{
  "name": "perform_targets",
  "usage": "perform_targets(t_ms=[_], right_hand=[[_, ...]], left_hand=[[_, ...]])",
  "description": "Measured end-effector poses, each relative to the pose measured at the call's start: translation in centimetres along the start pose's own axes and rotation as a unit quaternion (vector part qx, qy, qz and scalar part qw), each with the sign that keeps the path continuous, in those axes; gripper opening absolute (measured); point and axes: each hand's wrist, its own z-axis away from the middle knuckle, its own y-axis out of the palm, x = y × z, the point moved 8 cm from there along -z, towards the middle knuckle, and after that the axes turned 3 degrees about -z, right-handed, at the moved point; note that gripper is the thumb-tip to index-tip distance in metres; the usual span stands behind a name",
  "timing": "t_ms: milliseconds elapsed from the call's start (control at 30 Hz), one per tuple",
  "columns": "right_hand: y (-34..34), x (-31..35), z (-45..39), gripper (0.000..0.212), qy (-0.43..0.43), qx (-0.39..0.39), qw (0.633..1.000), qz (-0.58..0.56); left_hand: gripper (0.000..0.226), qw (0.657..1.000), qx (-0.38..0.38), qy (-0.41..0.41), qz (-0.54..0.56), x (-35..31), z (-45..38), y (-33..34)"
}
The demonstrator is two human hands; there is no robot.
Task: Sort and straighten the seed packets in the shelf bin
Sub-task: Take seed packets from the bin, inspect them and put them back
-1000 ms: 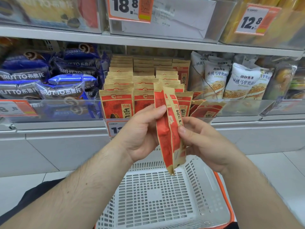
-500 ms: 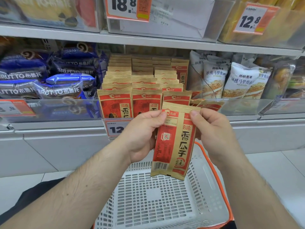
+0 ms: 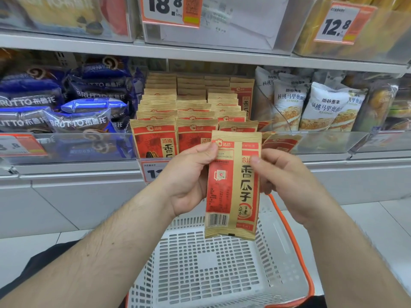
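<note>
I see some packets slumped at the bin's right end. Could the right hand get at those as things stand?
Probably not straight away: the right hand is pinching the held packet with the left hand. Otherwise the slumped packets lie just behind it, with nothing between.

— What are we holding?

— One red and tan seed packet [image 3: 232,185], upright, its back with the barcode facing us. Our left hand [image 3: 189,178] pinches its upper left edge, thumb on the face; our right hand [image 3: 282,174] grips the right edge, thumb across the front.

— And behind it?

— The clear shelf bin [image 3: 329,142], with rows of matching packets [image 3: 191,112] standing upright; one packet [image 3: 281,143] at the front right leans sideways. Blue Brutto bags [image 3: 66,107] lie to the left, white walnut-cake bags [image 3: 322,107] to the right.

— Below us?

— A white perforated basket [image 3: 211,274] with an orange rim.
</note>
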Motion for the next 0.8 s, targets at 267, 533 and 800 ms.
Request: perform_targets(t_ms=[267, 533, 800], right_hand=[[0.5, -1.0, 0.1, 0.034, 0.013, 0.070, 0.997, 0.015], [0.8, -0.5, 0.6, 0.082, 0.008, 0.162, 0.980, -0.118], [0.9, 0.2, 1.1, 0.068, 0.008, 0.128, 0.987, -0.096]], left_hand=[[0.034, 1.000, -0.002, 0.009, -0.029, -0.7, 0.3, -0.5], [0.047, 1.000, 0.020, 0.002, -0.021, -0.5, 0.3, -0.6], [0.031, 0.998, 0.003, 0.007, -0.057, -0.7, 0.4, -0.6]])
